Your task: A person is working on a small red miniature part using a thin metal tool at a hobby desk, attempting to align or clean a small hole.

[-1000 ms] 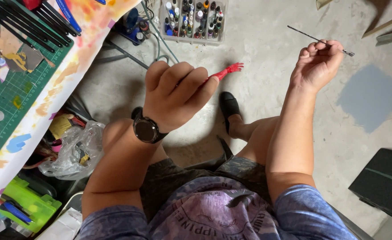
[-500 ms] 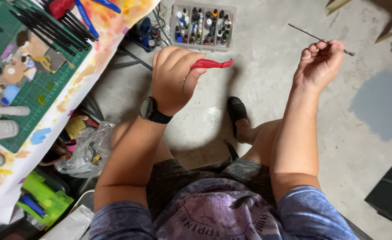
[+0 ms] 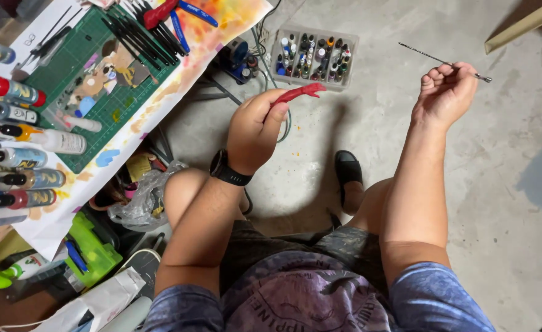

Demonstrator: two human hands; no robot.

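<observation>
Two hands up over a bare concrete floor (image 3: 468, 203), seen from above with knees and a dark shoe (image 3: 348, 173) below. Left hand (image 3: 255, 129), a black watch (image 3: 227, 169) on its wrist, curled shut round a red handle (image 3: 298, 93), thumb pressed along it, the red end jutting right and far toward a clear tray of small paint bottles (image 3: 313, 56). Right hand (image 3: 446, 92) well apart on the right, fingers folded in and pinching a thin metal rod (image 3: 434, 59); rod slanting from far left to near right, one long end sticking out leftward, a short tip poking past the knuckles on the right. Neither held thing touching the other. On the far left, a paint-stained sheet (image 3: 222, 24) spread under a green cutting mat (image 3: 68, 92), with a row of black brushes (image 3: 145, 34) lying slantwise on the mat's far edge. Along the left border, a line of spray cans and paint markers (image 3: 12, 147) lying on their sides. Nearer and lower left, a crumpled clear plastic bag (image 3: 142, 200) just beside the left knee, and a bright green case (image 3: 92, 252) beneath it.
</observation>
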